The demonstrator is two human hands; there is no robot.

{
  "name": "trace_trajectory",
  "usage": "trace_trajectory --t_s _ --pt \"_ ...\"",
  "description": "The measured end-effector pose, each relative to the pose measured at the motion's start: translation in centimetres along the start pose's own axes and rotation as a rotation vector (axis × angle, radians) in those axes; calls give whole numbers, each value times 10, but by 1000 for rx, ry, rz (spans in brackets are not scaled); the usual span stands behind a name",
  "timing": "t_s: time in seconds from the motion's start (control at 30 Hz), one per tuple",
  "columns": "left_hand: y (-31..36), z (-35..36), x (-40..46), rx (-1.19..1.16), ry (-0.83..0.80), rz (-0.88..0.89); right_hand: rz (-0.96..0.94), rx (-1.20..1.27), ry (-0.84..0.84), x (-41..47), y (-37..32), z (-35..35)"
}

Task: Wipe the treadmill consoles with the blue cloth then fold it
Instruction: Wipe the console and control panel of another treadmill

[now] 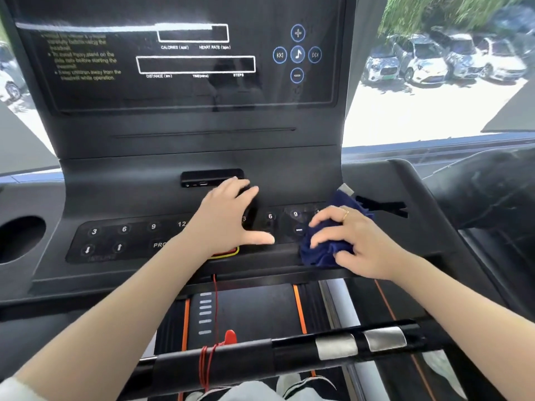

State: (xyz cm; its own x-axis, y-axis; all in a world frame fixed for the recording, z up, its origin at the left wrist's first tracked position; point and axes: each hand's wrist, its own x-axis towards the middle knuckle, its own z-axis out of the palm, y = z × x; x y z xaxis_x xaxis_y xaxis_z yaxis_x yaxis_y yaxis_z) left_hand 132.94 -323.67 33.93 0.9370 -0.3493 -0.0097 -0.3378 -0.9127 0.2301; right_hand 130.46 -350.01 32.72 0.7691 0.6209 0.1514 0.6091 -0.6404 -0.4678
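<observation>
A black treadmill console [185, 146] fills the view, with a dark display on top and a row of numbered keys below. My right hand [356, 241] grips a bunched dark blue cloth [324, 250] and holds it on the right end of the key panel, beside the 9 key. My left hand [228, 215] rests flat with spread fingers on the middle of the key panel, covering part of the red stop button [228, 252].
A round cup holder [20, 238] sits at the console's left. A black handlebar [289, 354] with silver sensor pads crosses below, with a red safety cord [215, 308] tied to it. The treadmill belt lies underneath. A window behind shows parked cars.
</observation>
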Motion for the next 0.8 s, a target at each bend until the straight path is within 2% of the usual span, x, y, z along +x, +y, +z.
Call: trace_trajectory --t_s 0.17,0.37,0.53,0.67,0.8 --pt "-6 3 -12 199 -44 5 -7 -117 27 25 22 -4" --pt "-6 7 -16 216 -33 -62 239 -290 249 70 36 2" --pt "-6 10 -20 181 -31 -67 -64 -233 116 32 20 5" --pt "-5 12 -20 157 -85 -109 -233 -158 83 6 14 12" --pt "-5 12 -19 156 -108 -142 -337 -162 6 18 28 9"
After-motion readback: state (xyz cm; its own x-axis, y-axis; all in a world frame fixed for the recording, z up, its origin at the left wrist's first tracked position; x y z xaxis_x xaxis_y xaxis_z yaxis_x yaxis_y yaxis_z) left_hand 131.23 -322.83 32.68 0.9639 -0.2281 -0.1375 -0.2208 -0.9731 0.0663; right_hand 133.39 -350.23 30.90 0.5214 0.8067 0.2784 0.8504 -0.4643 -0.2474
